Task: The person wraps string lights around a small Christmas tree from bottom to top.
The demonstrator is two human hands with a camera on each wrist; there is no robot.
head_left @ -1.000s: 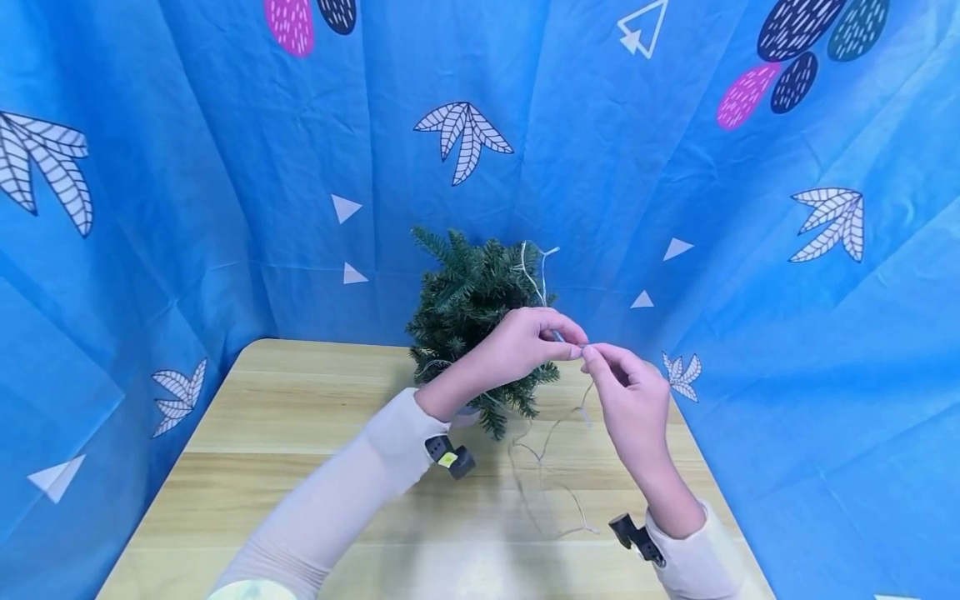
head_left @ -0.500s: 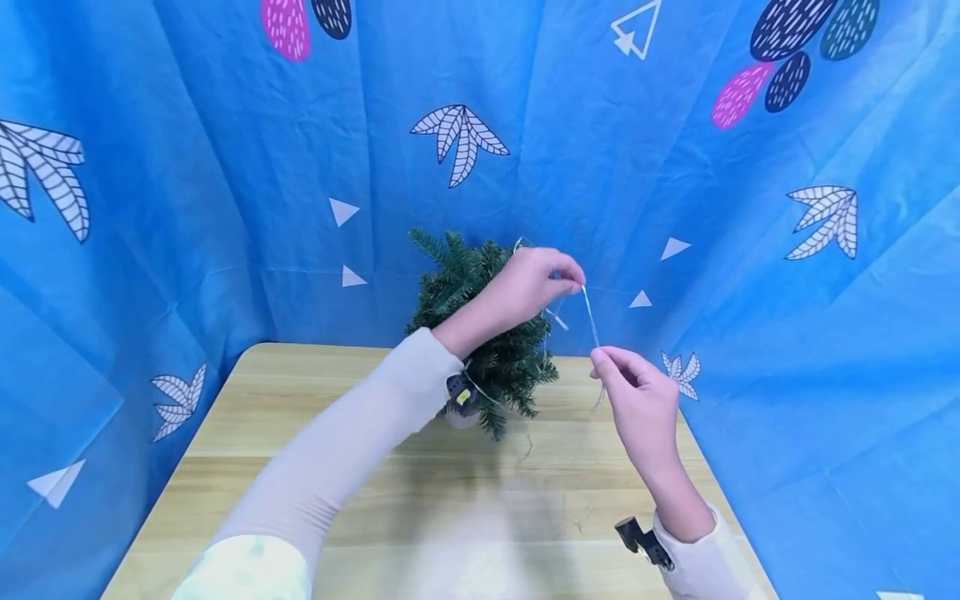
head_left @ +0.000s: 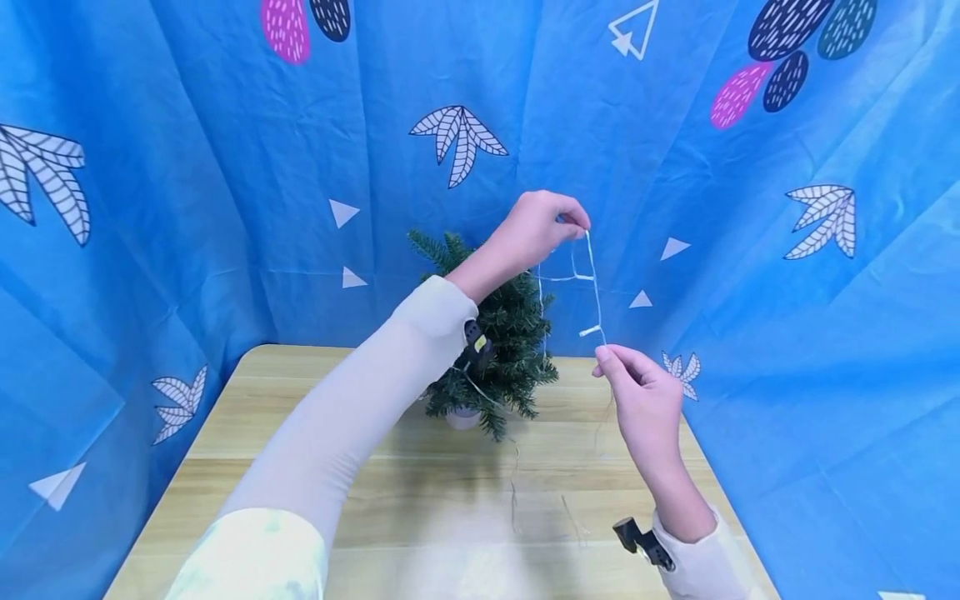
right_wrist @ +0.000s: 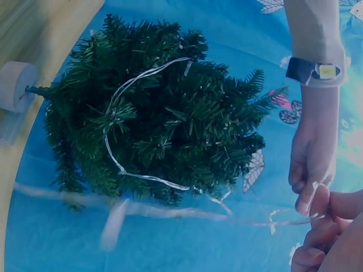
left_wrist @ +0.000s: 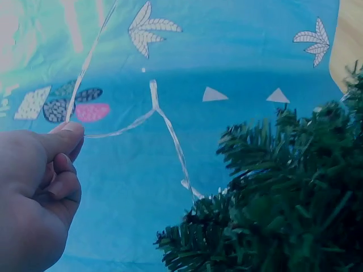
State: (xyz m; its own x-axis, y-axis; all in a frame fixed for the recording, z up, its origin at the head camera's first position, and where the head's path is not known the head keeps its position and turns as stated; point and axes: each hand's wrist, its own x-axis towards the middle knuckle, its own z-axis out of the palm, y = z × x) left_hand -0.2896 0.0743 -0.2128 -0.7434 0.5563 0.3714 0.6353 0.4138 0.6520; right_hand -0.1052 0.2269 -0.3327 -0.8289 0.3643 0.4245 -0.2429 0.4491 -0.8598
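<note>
A small green tree (head_left: pixel 495 333) (right_wrist: pixel 159 119) (left_wrist: pixel 283 204) on a white base (head_left: pixel 461 417) (right_wrist: pixel 14 85) stands at the back of the wooden table (head_left: pixel 300 467). A thin pale light string (head_left: pixel 592 283) (left_wrist: pixel 164 122) (right_wrist: pixel 142 175) is partly wound round it. My left hand (head_left: pixel 543 229) (left_wrist: pixel 39 181) is raised above the tree top and pinches the string. My right hand (head_left: pixel 633 392) (right_wrist: pixel 329 226), lower and to the right, pinches the same string further down. The string's loose end trails onto the table (head_left: pixel 517 483).
Blue patterned cloth (head_left: pixel 187 167) hangs close behind and on both sides of the table. A black wrist camera clip (head_left: pixel 637 537) sits on my right wrist, another (head_left: pixel 474 343) on my left.
My left hand has risen from in front of the tree to above its top, drawing the string up. The right hand has stayed nearly still, and the string between them has lengthened.
</note>
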